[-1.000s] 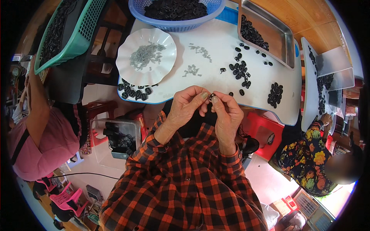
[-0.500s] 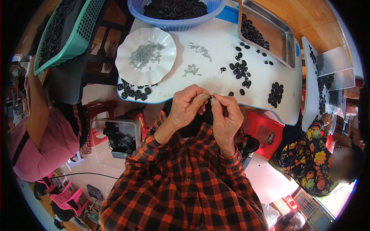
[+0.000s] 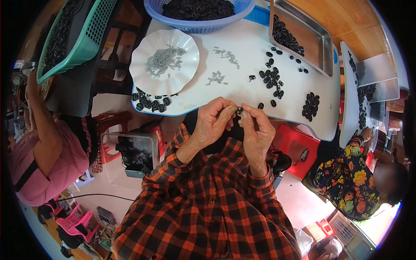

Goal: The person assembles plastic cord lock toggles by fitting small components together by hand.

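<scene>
A small black oval part (image 3: 239, 110) is pinched between the fingertips of my left hand (image 3: 215, 118) and my right hand (image 3: 256, 129), just off the near edge of the white table (image 3: 190, 104). Both thumbs press against it, so most of it is covered. Beyond my hands, two small groups of clear, short pieces (image 3: 216, 78) lie on the table. Loose black oval parts (image 3: 271, 77) are scattered to the right of them, and a tight cluster of similar parts (image 3: 310, 106) sits farther right.
A white scalloped plate (image 3: 141, 78) holds many clear pieces, with black parts at its near rim. At the back stand a blue basket (image 3: 199, 27) and a metal tray (image 3: 318, 32), both with black parts. People sit at left and right; a clear bin (image 3: 125, 182) is below left.
Both hands have shifted very slightly right, and the black part between the fingertips shows a little more. The person at left has moved an arm.
</scene>
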Motion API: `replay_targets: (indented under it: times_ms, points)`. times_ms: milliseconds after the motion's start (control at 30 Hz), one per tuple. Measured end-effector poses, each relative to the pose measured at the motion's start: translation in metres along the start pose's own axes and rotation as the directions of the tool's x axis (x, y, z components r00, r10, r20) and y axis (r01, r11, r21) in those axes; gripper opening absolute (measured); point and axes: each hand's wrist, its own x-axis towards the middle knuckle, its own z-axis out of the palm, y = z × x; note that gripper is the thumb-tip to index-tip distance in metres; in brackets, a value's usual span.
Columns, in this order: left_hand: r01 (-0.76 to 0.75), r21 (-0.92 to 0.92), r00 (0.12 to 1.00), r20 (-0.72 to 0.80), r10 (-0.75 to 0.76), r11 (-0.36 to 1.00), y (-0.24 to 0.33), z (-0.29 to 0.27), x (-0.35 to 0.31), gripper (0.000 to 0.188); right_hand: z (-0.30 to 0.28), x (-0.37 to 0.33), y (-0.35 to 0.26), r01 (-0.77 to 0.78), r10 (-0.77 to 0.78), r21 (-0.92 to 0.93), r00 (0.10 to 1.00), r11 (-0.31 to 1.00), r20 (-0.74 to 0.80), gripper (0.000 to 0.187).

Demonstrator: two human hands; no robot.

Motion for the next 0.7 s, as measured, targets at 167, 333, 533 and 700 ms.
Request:
replay_targets:
  times_ms: [167,333,533,700]
  points:
    - [0.049,-0.069,0.999,0.009,-0.049,0.996,-0.002,0.0,0.001,0.016,-0.003,-0.001,0.001,-0.143,0.141,0.115,0.99,0.983,0.02,0.016]
    - [0.015,-0.057,0.999,0.048,-0.012,0.998,-0.004,0.001,0.0,0.016,-0.004,-0.001,0.005,-0.17,0.169,0.161,0.985,0.972,0.022,0.015]
    - [0.005,-0.006,1.0,0.026,-0.004,1.0,-0.004,0.001,0.0,0.016,-0.005,-0.002,0.008,-0.22,0.224,0.195,0.975,0.956,-0.001,0.014]
    - [-0.001,0.086,1.0,0.01,0.0,0.996,-0.004,0.001,0.0,0.015,-0.003,-0.004,0.009,-0.216,0.222,0.166,0.975,0.962,-0.022,0.018]
